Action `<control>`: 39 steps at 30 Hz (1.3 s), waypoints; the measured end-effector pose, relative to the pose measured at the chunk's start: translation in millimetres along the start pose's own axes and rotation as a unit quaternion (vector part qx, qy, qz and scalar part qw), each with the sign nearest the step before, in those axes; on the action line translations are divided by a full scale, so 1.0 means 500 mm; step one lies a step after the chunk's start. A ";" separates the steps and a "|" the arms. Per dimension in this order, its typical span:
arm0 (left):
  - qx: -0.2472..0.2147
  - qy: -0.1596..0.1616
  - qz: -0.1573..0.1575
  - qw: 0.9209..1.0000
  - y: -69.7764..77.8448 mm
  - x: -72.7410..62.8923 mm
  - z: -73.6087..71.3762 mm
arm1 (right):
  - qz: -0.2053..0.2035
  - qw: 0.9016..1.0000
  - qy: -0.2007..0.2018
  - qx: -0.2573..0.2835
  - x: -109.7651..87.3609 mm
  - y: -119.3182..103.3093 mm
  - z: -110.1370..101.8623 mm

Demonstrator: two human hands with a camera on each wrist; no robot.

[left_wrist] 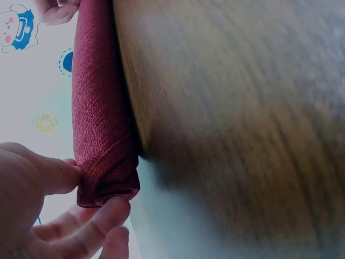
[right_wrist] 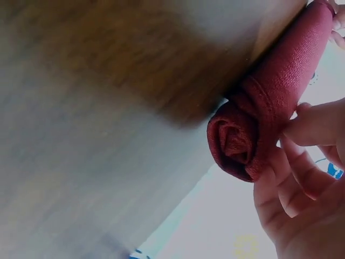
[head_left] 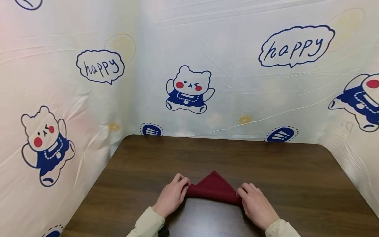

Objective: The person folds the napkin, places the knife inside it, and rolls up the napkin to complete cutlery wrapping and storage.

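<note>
A dark red cloth napkin lies on the table, its near side rolled into a tube and one pointed corner spread flat on the far side. My left hand holds the left end of the roll. In the left wrist view, thumb and fingers pinch the folded end of the napkin. At the other end, my right hand grips the roll. The right wrist view shows the napkin's spiral layers there, with the right thumb and fingertips against its side.
The dark brown wooden table extends around the cloth on all sides. Behind it and at both sides hangs a pale curtain printed with bears and speech bubbles. A dark band sits at the left cuff.
</note>
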State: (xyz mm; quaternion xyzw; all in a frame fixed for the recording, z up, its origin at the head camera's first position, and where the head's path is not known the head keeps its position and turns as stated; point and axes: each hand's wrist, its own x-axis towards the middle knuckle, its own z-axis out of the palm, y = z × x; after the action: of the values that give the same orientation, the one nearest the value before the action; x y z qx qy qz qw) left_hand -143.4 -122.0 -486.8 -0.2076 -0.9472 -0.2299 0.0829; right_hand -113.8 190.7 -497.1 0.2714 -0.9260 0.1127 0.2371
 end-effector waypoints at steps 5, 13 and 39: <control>0.011 0.020 0.015 1.000 0.003 0.001 0.002 | -0.007 1.000 0.004 0.015 -0.001 -0.002 -0.005; 0.060 0.056 0.059 0.995 0.001 0.005 0.006 | 0.000 1.000 -0.006 0.015 -0.003 -0.007 -0.014; 0.106 -0.004 0.083 0.991 -0.007 0.009 0.006 | 0.028 0.996 -0.078 0.015 0.003 0.007 -0.009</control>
State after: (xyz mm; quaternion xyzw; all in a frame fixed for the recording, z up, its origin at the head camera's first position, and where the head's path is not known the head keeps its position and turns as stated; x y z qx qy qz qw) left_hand -149.0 -121.6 -489.9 -0.2769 -0.9460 -0.1193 0.1191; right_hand -114.9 194.5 -492.7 0.2564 -0.9473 0.1112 0.1565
